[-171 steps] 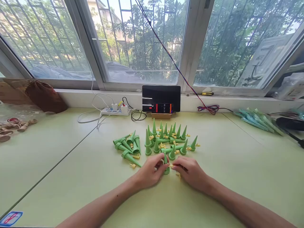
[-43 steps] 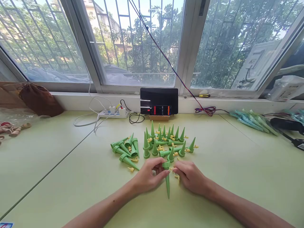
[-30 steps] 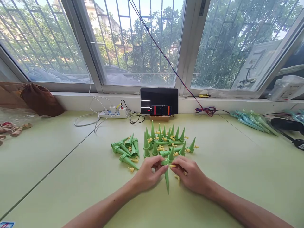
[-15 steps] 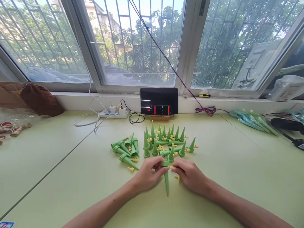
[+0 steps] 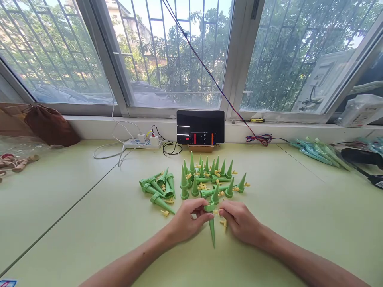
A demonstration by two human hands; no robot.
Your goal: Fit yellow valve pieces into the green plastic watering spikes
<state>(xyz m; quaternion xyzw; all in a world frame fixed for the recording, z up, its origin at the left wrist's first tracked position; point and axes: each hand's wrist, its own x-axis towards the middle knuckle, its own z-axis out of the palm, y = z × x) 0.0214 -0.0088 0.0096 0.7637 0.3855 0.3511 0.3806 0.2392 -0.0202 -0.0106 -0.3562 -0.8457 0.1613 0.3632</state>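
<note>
My left hand (image 5: pixel 188 221) is closed on the wide end of a green cone spike (image 5: pixel 211 227), whose tip points toward me. My right hand (image 5: pixel 239 221) pinches a small yellow fitting (image 5: pixel 216 211) against the side of that wide end. Another yellow piece (image 5: pixel 223 223) peeks out under my right fingers. Just beyond my hands, several green spikes stand upright (image 5: pixel 209 175) with yellow fittings among them. Left of those, several more spikes lie in a pile (image 5: pixel 158 185).
A black tablet (image 5: pixel 200 126) and a phone (image 5: pixel 202 138) stand at the window sill, beside a power strip (image 5: pixel 140 142) with cables. A brown bag (image 5: pixel 50 125) and wooden bits (image 5: pixel 18 164) are far left. Teal packets (image 5: pixel 320 153) lie at the right.
Since the oldest frame the spike has been turned from upright to tip toward me. In the last second it has barely shifted while my right hand works the yellow fitting at its wide end.
</note>
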